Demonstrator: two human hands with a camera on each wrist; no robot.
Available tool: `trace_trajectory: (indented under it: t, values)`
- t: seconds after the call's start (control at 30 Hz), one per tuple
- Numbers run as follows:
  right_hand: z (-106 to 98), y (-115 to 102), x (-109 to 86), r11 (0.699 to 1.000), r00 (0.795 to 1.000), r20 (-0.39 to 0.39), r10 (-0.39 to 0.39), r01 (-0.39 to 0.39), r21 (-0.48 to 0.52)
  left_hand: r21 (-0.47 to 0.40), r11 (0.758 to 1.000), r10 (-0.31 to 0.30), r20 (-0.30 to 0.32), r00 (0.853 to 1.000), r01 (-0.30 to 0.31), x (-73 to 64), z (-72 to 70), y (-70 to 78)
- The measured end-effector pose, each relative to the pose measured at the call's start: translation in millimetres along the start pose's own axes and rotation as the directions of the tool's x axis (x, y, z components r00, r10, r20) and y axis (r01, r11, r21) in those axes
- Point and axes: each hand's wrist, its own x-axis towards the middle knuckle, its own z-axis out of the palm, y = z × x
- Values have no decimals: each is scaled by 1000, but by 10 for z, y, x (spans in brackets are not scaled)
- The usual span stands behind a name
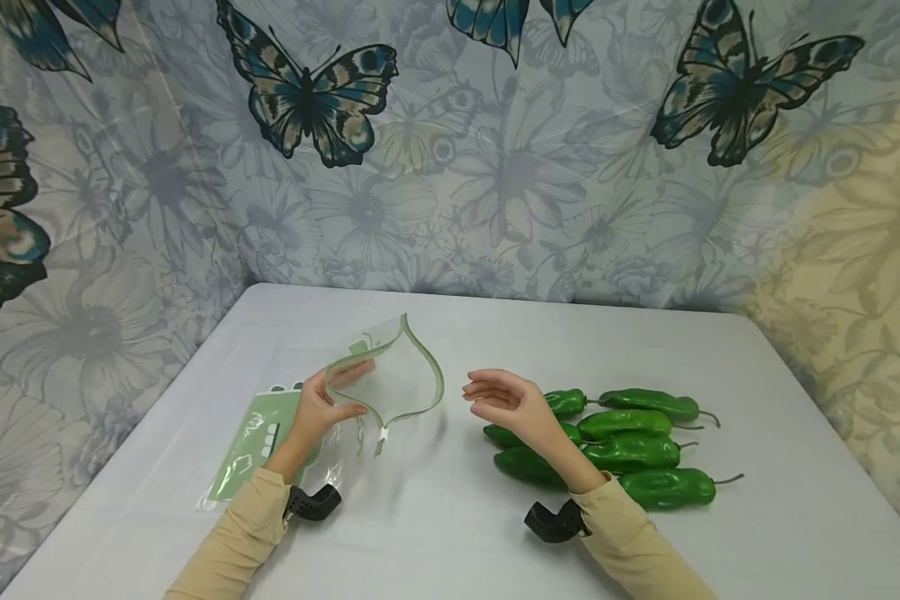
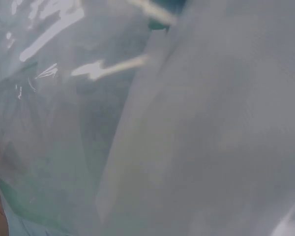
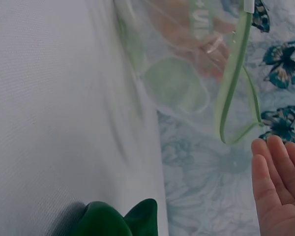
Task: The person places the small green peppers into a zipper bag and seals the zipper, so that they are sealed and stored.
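My left hand (image 1: 326, 404) grips a clear plastic zip bag (image 1: 401, 379) by one side of its mouth. Its green zip edge is spread into a wide loop, with a white slider at the lower end. In the left wrist view, shiny plastic (image 2: 49, 108) fills much of the picture and mostly hides the hand. My right hand (image 1: 513, 408) holds nothing; its fingers are extended toward the bag's mouth, a short gap away. Several long green peppers (image 1: 667, 487) lie below and to the right of that hand, partly covered by it.
A flat green-and-clear package (image 1: 251, 437) lies on the white table (image 1: 450, 542) beneath my left forearm. Black wrist cameras (image 1: 315, 502) sit on both wrists. A butterfly-patterned cloth (image 1: 510, 167) hangs behind the table and along its sides.
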Motion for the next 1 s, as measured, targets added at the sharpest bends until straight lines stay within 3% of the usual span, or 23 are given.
trace_trajectory:
  t: [0.2, 0.57, 1.0]
  values:
    - [-70, -3, -100, 997, 997, -19, -79, 79, 5, -63, 998, 8, 6, 1000, -7, -16, 17, 11]
    - [-265, -60, -275, 980, 980, 14, -198, 198, -4, -39, 999, -26, -15, 1000, 25, -62, 40, 19]
    - [-507, -5, -596, 982, 990, 42, -134, 138, -126, -92, 996, 6, 6, 1000, -5, -19, 61, 22]
